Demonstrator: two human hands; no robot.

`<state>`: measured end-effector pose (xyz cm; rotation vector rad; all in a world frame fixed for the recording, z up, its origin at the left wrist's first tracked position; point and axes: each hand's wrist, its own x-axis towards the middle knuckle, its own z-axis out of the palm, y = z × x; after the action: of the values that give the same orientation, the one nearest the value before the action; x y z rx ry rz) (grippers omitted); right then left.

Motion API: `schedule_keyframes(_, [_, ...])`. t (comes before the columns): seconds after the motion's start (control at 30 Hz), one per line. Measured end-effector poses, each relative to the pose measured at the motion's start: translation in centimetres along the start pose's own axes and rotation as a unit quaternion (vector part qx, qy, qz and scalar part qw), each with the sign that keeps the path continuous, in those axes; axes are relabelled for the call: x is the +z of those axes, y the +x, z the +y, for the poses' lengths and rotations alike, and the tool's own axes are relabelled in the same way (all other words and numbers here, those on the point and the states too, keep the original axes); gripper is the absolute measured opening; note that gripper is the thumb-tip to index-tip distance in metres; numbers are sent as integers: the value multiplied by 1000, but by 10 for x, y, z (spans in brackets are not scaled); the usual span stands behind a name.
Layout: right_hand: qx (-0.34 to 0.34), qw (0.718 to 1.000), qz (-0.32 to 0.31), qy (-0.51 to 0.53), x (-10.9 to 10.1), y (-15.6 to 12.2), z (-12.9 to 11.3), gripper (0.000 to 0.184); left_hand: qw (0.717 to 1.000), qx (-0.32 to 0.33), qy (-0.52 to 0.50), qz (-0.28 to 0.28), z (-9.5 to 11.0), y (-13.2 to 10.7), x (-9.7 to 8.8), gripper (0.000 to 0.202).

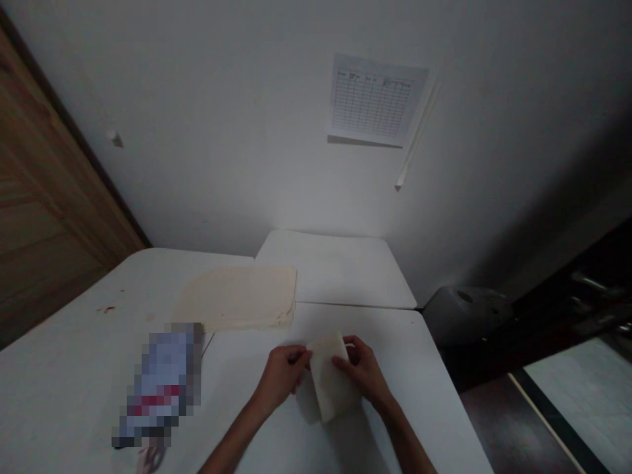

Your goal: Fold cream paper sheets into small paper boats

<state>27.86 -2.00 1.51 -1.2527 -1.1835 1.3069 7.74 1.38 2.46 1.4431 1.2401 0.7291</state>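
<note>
Between my hands, above the white table, is a folded cream sheet [330,385] that looks like paper. My left hand [286,374] pinches its upper left edge between thumb and fingertips. On the opposite edge, my right hand [363,368] grips the folded sheet, thumb on the near face and fingers behind. It stands tilted, and its shadow falls on the tabletop. Farther back lies a flat stack of cream sheets [247,297], its right edges slightly uneven.
A blurred-out blue and white item [165,375] lies left of my arms, with a pinkish looped object [151,455] below it. White tables [340,270] meet the wall, where a printed chart [375,100] hangs. A grey rounded object [461,313] stands beyond the right edge.
</note>
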Motion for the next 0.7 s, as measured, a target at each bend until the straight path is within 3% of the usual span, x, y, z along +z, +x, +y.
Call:
schedule_keyframes(0.27, [56, 996, 60, -25, -5, 22, -7, 46, 999, 0, -9, -48, 11, 0, -6, 38])
schedule_keyframes(0.7, [67, 996, 54, -17, -7, 26, -9, 46, 996, -1, -4, -87, 18, 2, -17, 40])
